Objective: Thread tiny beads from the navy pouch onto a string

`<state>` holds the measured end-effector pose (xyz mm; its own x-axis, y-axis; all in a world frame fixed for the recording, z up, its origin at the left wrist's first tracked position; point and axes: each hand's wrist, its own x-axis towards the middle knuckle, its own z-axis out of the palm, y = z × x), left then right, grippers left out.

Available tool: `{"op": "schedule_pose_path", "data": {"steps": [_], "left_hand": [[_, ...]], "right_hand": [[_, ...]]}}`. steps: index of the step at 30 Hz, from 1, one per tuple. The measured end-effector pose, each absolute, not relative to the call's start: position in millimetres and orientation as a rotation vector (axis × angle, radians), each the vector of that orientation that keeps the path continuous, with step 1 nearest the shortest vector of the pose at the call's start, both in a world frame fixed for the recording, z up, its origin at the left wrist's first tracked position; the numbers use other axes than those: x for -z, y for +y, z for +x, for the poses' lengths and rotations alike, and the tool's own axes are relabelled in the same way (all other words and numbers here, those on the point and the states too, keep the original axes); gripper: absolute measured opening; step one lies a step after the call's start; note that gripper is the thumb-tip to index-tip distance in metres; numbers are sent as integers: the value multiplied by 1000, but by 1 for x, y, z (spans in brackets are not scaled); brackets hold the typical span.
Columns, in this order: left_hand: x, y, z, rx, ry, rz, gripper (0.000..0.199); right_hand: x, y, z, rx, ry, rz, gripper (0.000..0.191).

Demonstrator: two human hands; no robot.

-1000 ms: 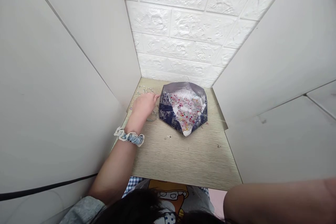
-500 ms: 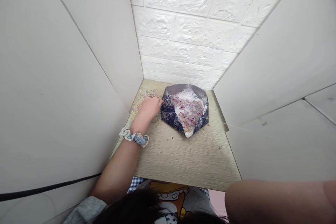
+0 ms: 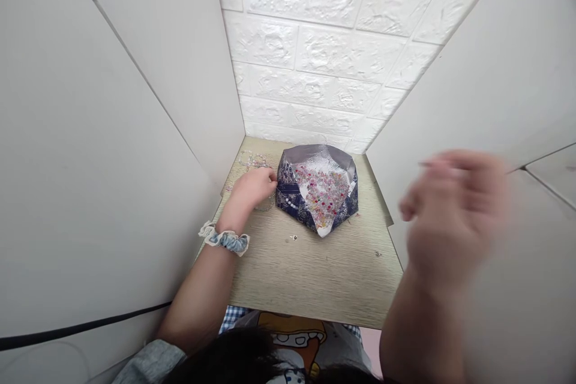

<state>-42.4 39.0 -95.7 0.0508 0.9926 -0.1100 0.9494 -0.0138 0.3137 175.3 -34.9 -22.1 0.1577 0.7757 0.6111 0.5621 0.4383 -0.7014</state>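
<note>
My left hand (image 3: pixel 255 186), with a fabric scrunchie (image 3: pixel 225 239) on its wrist, rests on the wooden tabletop beside a foil-lined bag. Its fingertips are pinched together on a fine thread at the bag's left edge. A short row of white beads (image 3: pixel 290 201) lies against the bag's dark blue side. The bag (image 3: pixel 288 189) is folded open and holds many small pink, red and clear beads (image 3: pixel 324 192). My right hand (image 3: pixel 454 210) is raised off the table at the right, smeared by motion. Its fingers look curled closed; what they hold cannot be made out.
Strung bead loops (image 3: pixel 252 159) lie behind my left hand. Small loose bits (image 3: pixel 294 237) are on the wooden tabletop (image 3: pixel 315 282). White panels (image 3: pixel 180 60) stand close on the left and right, with a white brick-patterned wall (image 3: pixel 310 48) at the back.
My right hand has come into view at the right, where only the forearm showed. A thread that stretched across the bag no longer shows there. White beads now show on the bag's side.
</note>
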Motion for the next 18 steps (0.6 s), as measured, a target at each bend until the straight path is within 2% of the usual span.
{"op": "schedule_pose_path", "data": {"steps": [3, 6, 10, 14, 18], "left_hand": [[97, 39, -46, -126, 2034, 1983, 23], [100, 41, -48, 28, 2108, 1915, 25], [101, 40, -47, 142, 2128, 1844, 23], [96, 38, -44, 23, 2103, 1904, 22], [92, 36, -39, -300, 2065, 2015, 26]], "right_hand": [[46, -9, 171, -393, -1848, -1560, 21], [77, 15, 167, -347, -2050, -1797, 17], [104, 29, 159, -344, -2335, -1862, 22], [111, 32, 150, -291, -2451, -1935, 28], [113, 34, 147, -260, -2486, -1980, 29]]}}
